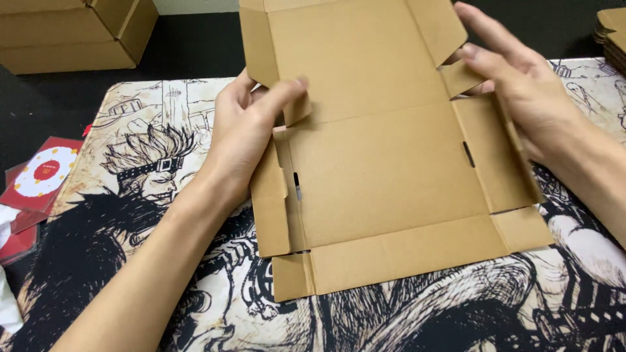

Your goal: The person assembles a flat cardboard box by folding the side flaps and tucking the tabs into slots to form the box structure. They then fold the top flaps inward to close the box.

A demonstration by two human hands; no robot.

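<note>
A flat cardboard box blank (385,163) lies mid-mat (130,261). Left hand (244,137) pinches its left flap; right hand (521,98), fingers spread, touches the right flap

Flat cardboard box blank (385,176) on mat (163,195); folded boxes (72,32) behind, far left.

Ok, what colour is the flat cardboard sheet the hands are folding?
Plain brown; the cardboard sheet shows best in the head view.

A drawn desk mat (163,195) fills the middle; folded boxes (72,32) upper left, red packets (39,179) at left edge.
</note>
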